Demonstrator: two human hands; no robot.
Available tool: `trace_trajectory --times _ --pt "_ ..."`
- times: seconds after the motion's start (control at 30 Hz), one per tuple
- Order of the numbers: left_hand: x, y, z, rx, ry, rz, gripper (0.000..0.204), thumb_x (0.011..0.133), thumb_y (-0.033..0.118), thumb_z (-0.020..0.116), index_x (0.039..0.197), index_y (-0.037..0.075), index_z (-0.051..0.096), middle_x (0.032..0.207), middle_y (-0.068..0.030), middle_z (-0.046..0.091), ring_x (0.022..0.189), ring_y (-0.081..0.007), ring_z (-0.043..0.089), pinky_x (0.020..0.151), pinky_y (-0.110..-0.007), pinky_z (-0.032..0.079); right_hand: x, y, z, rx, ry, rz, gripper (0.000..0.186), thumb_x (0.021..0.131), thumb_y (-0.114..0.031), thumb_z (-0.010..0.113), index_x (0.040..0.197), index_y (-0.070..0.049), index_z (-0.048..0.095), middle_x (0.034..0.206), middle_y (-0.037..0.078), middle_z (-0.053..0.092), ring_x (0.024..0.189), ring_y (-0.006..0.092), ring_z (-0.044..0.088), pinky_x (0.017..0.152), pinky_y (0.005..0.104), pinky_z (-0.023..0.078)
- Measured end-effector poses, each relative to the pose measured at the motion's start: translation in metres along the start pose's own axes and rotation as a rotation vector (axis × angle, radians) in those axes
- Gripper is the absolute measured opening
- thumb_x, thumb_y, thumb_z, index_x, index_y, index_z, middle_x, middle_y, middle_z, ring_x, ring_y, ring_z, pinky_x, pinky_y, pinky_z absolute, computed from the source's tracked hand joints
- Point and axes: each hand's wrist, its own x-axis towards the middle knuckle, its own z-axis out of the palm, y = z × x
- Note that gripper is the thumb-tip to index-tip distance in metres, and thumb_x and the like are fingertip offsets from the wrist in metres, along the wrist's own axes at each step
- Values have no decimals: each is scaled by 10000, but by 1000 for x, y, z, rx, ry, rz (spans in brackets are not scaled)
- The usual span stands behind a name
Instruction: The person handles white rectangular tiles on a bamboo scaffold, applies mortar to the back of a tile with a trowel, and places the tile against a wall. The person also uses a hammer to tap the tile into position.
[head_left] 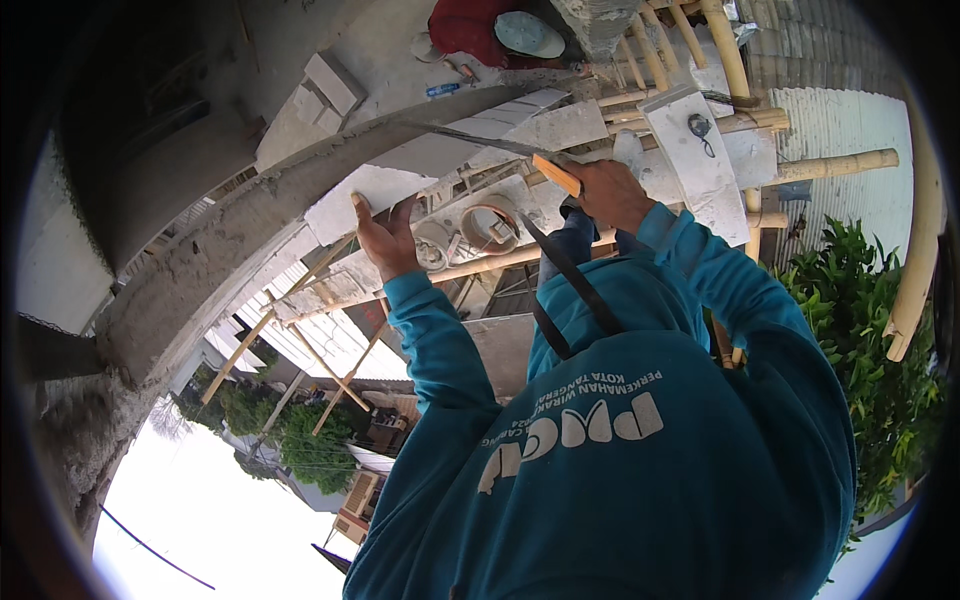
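Note:
My left hand (pixel 386 236) grips the edge of a pale lightweight block (pixel 338 208), with the thumb on its upper face and the fingers along its side. This block stands in a row on a grey concrete beam, beside another pale block (pixel 425 156). My right hand (pixel 612 192) is closed round the orange handle of what looks like a hand saw (pixel 556 175). Its long dark blade points left over the row of blocks. Whether the blade touches a block I cannot tell.
Two buckets (pixel 490 226) stand on the bamboo scaffold below the beam. A pale block (pixel 684 150) on the scaffold carries a small black corded object (pixel 699 126). Across the beam, a person in red with a light cap (pixel 528 34) is near stacked blocks (pixel 334 84). Bamboo poles (pixel 838 166) jut out right.

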Motion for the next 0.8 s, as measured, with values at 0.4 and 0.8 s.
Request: trace_trajectory --times 0.4,0.8 --pt "-10 2 4 25 104 20 579 963 396 591 1359 2 438 1329 -200 500 1228 -395 499 1005 -617 458 -71 17 -39 103 22 12 506 842 -156 604 1342 -116 541 761 180 672 740 361 671 692 488 530" --pt "-12 -1 9 35 123 35 584 965 385 586 1373 -1 423 1339 -216 490 1229 -411 494 993 -604 473 -71 28 -47 118 -36 21 513 826 -119 585 1336 -106 536 771 174 681 724 354 675 683 466 544"
